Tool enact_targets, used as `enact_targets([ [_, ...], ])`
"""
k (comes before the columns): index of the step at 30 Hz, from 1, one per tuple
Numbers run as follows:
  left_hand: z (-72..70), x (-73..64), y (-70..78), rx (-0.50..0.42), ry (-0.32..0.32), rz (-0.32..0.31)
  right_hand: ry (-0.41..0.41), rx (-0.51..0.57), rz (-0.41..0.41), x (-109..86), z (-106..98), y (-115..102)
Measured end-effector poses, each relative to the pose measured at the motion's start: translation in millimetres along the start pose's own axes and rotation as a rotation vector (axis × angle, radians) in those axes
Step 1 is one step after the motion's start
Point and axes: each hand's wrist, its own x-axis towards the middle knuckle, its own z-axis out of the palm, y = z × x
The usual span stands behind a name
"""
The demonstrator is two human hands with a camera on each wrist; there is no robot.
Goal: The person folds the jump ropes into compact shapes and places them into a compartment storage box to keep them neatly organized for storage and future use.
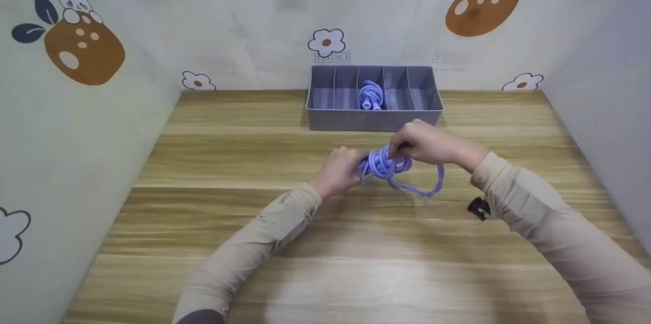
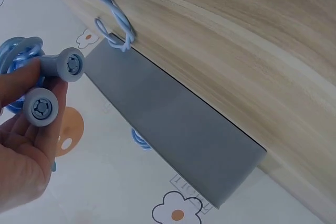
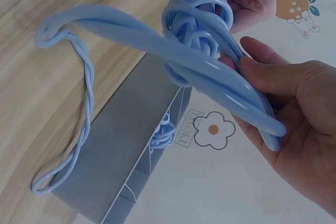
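A blue jump rope (image 1: 380, 164), wound into a bundle, is held between both hands above the table. My left hand (image 1: 339, 171) grips its two handles, whose round ends (image 2: 71, 65) stick out past the thumb and fingers in the left wrist view. With thumb and fingers, my right hand (image 1: 430, 142) pinches doubled strands of the rope (image 3: 210, 74) at the bundle's right side. A loose twisted loop (image 3: 86, 87) hangs away from the bundle toward the table. Wound coils hide part of the left fingers in the right wrist view.
Behind the hands, a grey box (image 1: 376, 120) with several compartments stands near the patterned wall. Its middle compartment holds another wound blue jump rope (image 1: 371, 94), handles toward the front. A small black object (image 1: 478, 208) shows beside the right sleeve. Walls border the wooden table (image 1: 213, 161).
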Motion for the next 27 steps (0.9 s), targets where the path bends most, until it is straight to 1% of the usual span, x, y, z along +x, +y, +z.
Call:
enact_targets([
  [3, -1.1, -0.1, -1.8, -0.027, -0.026, 0.050, -0.024, 0.045, -0.017, 1.8, -0.2, 4.3],
  [5, -1.8, -0.2, -2.8, -0.044, -0.041, 0.080, -0.043, 0.107, -0.002, 2.8, -0.7, 7.8],
  [10, 0.4, -1.1, -4.6, -0.112, -0.079, 0.137, -0.075, 0.346, 0.099, 4.2, 1.6, 20.1],
  [12, 3.0, -1.8, -5.2, -0.150, -0.090, 0.155, -0.075, 0.424, 0.110, 5.3, 4.6, 25.8],
  [15, 6.7, -3.2, -5.7, -0.225, -0.099, 0.160, -0.065, 0.500, 0.108, 8.1, 8.9, 32.5],
  [17, 8.9, -4.2, -6.1, -0.291, -0.098, 0.153, -0.053, 0.546, 0.112, 9.5, 11.7, 36.9],
  [19, 10.6, -5.2, -6.0, -0.361, -0.093, 0.149, -0.036, 0.620, 0.145, 9.8, 14.6, 41.3],
  [23, 13.8, -5.7, -4.3, -0.549, -0.086, 0.142, 0.022, 0.828, 0.191, 7.3, 23.2, 52.3],
  [25, 15.2, -4.8, -2.6, -0.670, -0.080, 0.117, 0.075, 0.924, 0.166, 6.5, 29.1, 56.8],
  [27, 16.3, -3.1, -1.1, -0.799, -0.065, 0.080, 0.156, 1.006, 0.115, 7.2, 36.9, 60.5],
])
